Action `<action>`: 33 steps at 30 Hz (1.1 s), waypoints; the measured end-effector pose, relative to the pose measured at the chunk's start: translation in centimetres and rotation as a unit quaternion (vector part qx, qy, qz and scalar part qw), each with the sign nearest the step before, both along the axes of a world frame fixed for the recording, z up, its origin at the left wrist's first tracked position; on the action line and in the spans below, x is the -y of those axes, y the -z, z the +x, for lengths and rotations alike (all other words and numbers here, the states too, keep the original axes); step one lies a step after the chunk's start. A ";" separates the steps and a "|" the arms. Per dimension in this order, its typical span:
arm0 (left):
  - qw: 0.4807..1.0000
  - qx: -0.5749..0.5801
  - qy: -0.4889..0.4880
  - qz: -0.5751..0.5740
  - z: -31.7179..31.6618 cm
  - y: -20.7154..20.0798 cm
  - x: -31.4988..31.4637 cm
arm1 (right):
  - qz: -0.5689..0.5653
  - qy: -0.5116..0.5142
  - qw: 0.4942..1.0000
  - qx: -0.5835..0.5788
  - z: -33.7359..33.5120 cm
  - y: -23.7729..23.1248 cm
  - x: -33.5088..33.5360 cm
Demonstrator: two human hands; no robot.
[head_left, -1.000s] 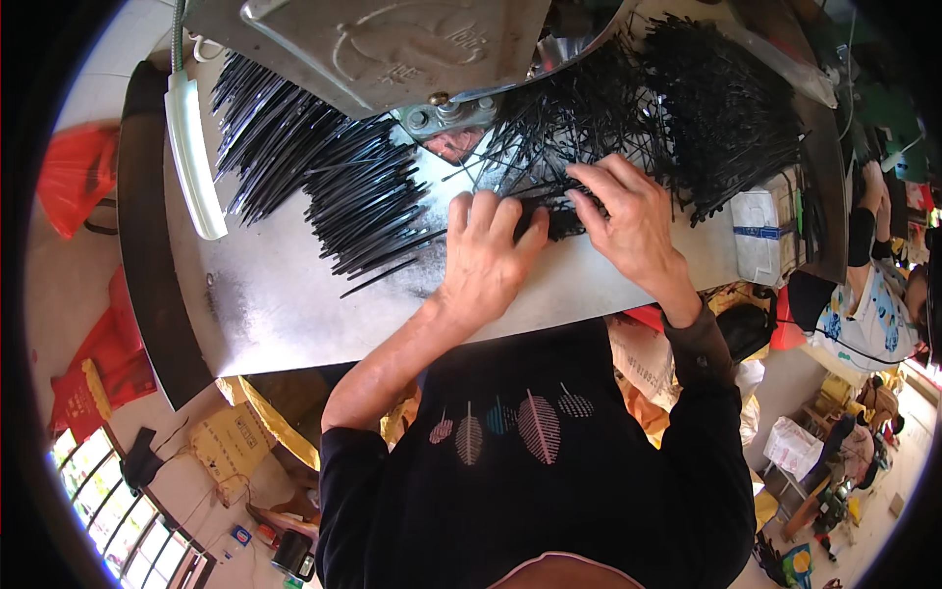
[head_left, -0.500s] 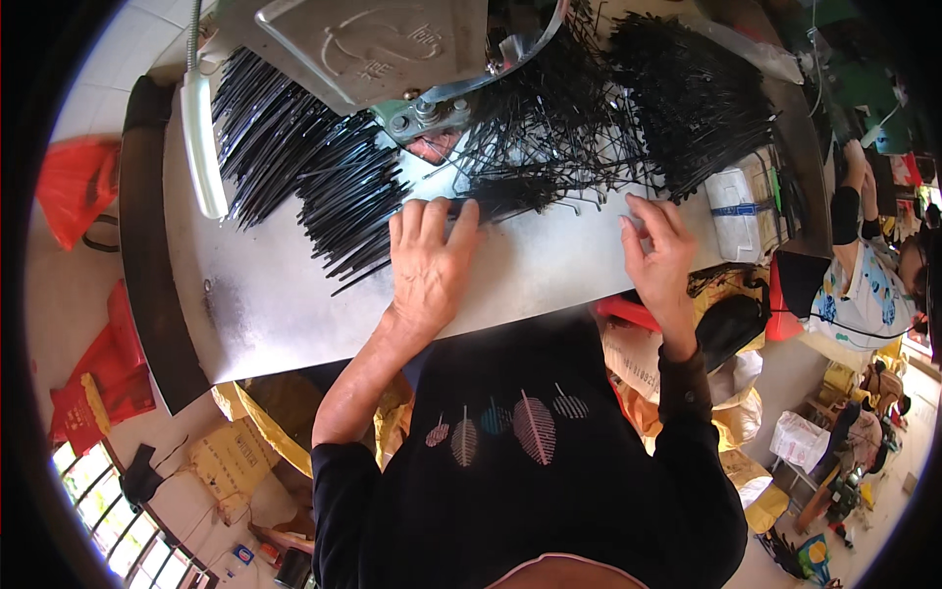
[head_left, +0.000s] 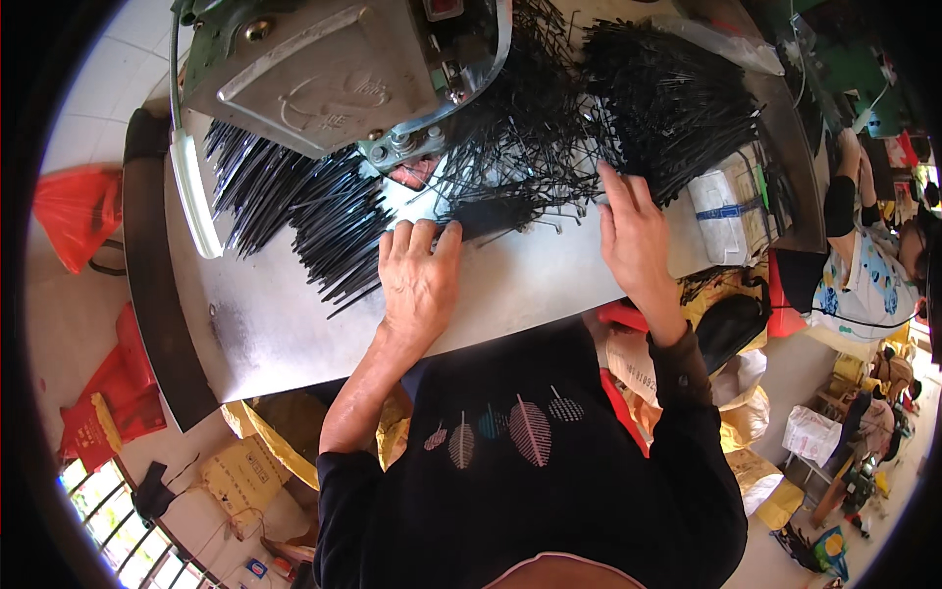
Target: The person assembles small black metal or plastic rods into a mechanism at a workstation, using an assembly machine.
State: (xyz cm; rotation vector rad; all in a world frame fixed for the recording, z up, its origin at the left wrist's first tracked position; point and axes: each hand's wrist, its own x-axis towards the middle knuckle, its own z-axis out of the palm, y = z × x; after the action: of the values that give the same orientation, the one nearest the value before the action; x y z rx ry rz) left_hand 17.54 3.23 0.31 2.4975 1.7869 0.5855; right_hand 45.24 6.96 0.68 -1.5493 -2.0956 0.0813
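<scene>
Black rods (head_left: 339, 231), beside left grip (head_left: 420, 277), beyond right grip (head_left: 636, 239)

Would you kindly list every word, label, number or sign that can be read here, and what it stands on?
None reads clearly enough to quote.
Grey metal machine housing: raised characters, too blurred to read.
Flat yellow packaging at lower left: dark characters, too small to read.
Beige creased sack at centre right: dark print, too small to read.

Grey metal worktop (head_left: 260, 334). On it: slanted straight black rods (head_left: 339, 231) left, tangled thin black rods (head_left: 525, 123) mid, dense black rod pile (head_left: 667, 108) right, white blue-banded box (head_left: 724, 221) by right edge.
</scene>
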 end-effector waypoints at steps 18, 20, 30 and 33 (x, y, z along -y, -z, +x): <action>0.993 0.062 0.094 0.033 3.0 0.8 -2.2 | -0.048 -0.043 0.997 0.042 0.0 -1.1 -1.5; 0.992 0.064 0.096 0.043 2.9 1.2 -2.3 | -0.056 -0.064 0.995 0.056 0.3 -0.8 -1.6; 0.984 0.098 0.106 0.103 2.5 2.4 -2.6 | -0.087 -0.080 0.992 0.055 0.0 -1.3 -1.5; 0.986 0.095 0.108 0.085 2.5 2.2 -2.5 | -0.092 -0.050 0.994 0.011 0.0 -1.5 -1.3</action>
State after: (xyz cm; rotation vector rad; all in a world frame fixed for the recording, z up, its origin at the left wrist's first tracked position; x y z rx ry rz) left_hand 20.02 5.72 -1.94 2.5909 1.4349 0.9585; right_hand 45.21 8.28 2.21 -1.5544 -2.2367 0.3029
